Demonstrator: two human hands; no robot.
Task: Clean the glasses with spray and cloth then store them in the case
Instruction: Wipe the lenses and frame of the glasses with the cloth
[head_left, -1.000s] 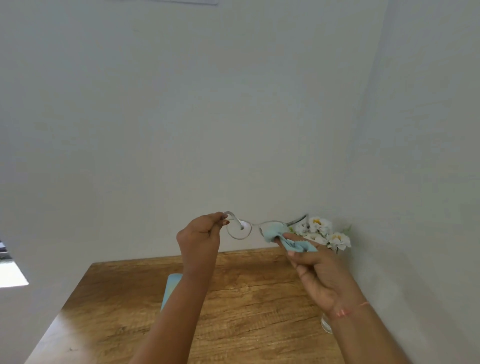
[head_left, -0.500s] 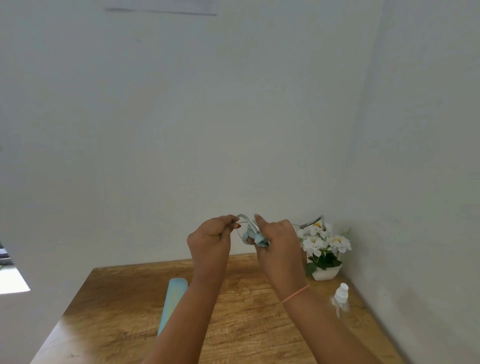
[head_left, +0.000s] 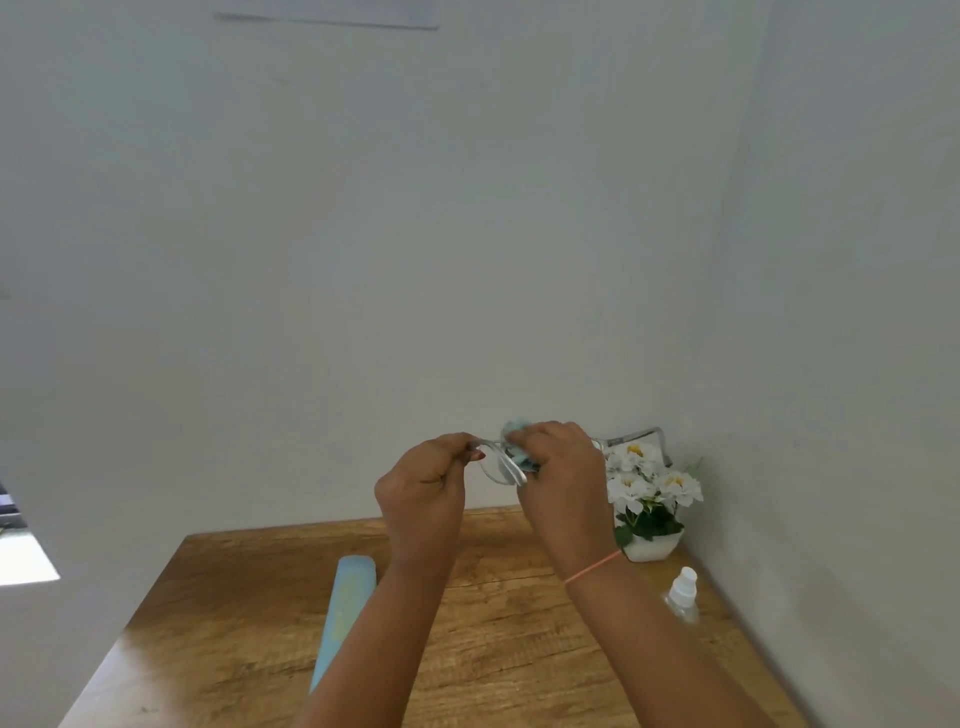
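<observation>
- Glasses (head_left: 494, 470) are held up in the air above the far part of the counter (head_left: 234, 623), between my two grips.
- My left grip (head_left: 423, 493) pinches the left end of the frame, fingers curled in.
- My right grip (head_left: 563, 480) is curled round the pale blue cloth (head_left: 515, 431) and presses it to the frame near the bridge. A tuft of cloth pokes out above my knuckles.
- I judge the task about midway. Wiping is under way, and the spray bottle (head_left: 681, 592) stands apart on the counter at the right, so spraying looks done.
- Left to do: finish both lenses, fold the temples, and lay the glasses in the blue case (head_left: 345, 608), which lies on the counter beside my left forearm.
- My right grip hides the right lens. Past it only the right temple (head_left: 639, 434) shows, in front of the white flowers (head_left: 649, 488).
- I cannot tell which lens the cloth is rubbing, whether the lenses are wet or clean, or whether the case is open. My arm cuts off the near end of the case.
</observation>
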